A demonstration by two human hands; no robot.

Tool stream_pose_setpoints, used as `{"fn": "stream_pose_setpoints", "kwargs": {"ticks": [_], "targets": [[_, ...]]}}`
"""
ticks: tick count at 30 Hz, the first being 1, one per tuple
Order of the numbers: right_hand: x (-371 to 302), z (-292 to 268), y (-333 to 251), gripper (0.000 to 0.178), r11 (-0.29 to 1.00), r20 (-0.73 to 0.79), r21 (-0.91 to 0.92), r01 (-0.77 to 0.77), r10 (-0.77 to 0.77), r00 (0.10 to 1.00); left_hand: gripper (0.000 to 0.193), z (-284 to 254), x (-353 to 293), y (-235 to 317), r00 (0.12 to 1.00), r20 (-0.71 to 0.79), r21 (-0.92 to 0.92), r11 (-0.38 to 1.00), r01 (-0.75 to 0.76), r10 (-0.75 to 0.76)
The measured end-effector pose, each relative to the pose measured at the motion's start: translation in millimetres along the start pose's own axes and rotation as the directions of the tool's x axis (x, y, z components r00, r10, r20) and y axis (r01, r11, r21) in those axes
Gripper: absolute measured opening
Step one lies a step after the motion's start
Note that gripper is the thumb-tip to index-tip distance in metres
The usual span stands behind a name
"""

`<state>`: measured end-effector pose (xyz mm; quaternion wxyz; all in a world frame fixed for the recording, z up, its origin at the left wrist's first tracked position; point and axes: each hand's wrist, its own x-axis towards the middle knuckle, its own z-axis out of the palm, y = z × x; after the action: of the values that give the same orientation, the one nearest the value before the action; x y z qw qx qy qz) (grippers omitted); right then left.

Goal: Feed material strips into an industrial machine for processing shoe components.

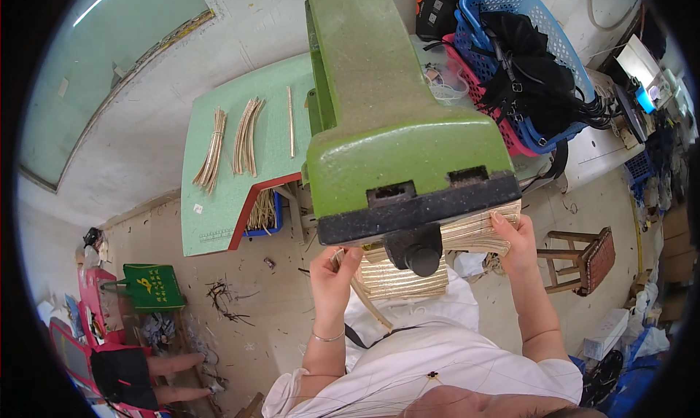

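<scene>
My left hand (334, 281) is closed in a pinch at the left edge of a green machine head (408, 159). A narrow gold strap (370, 305) hangs down from its fingers toward my lap. On the other side my right hand (516, 244) grips the end of a row of gold straps (475, 232), thumb on top. The far part of that row is hidden under the machine's black base plate (467, 208). More gold straps (405, 276) lie side by side below the round black knob (423, 259), over white cloth on my lap (458, 301).
On the green table (211, 119) lie gold strap bundles (213, 148) and a single strap (290, 123). A blue basket (565, 50) of black straps stands at the right. A wooden stool (590, 261) is to the right; a person's legs (175, 378) show at lower left.
</scene>
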<state>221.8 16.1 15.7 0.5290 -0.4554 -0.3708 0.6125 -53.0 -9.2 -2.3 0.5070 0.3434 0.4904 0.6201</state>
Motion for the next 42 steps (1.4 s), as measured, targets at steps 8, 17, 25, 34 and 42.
{"fn": "stream_pose_setpoints", "kwargs": {"ticks": [8, 17, 25, 34, 42], "targets": [[2, 16, 1, 0.021, 0.999, 0.021, -0.005, -0.039, 0.039, 0.999, 0.014, 2, 15, 0, 0.984, 0.063, 0.104, 0.979, -0.174, 0.168], [1, 44, 10, 0.024, 0.972, 0.154, -0.221, -0.080, 0.116, 0.981, 0.015, -24, 22, -21, 0.969, -0.168, -0.002, 0.983, -0.183, 0.180], [0, 96, 25, 0.022, 0.907, 0.341, -0.410, 0.098, 0.053, 0.938, 0.023, -75, 31, -14, 0.942, -0.305, -0.101, 0.979, -0.176, 0.138], [1, 142, 65, 0.024, 0.941, 0.473, -0.318, -0.111, 0.259, 0.842, 0.022, -121, 31, -17, 0.865, -0.420, -0.011, 0.951, -0.308, 0.275], [-10, 54, 42, 0.027, 0.968, 0.015, -0.241, -0.063, 0.068, 0.998, 0.007, -50, -12, 0, 0.998, -0.067, 0.073, 0.997, 0.006, -0.002]]}}
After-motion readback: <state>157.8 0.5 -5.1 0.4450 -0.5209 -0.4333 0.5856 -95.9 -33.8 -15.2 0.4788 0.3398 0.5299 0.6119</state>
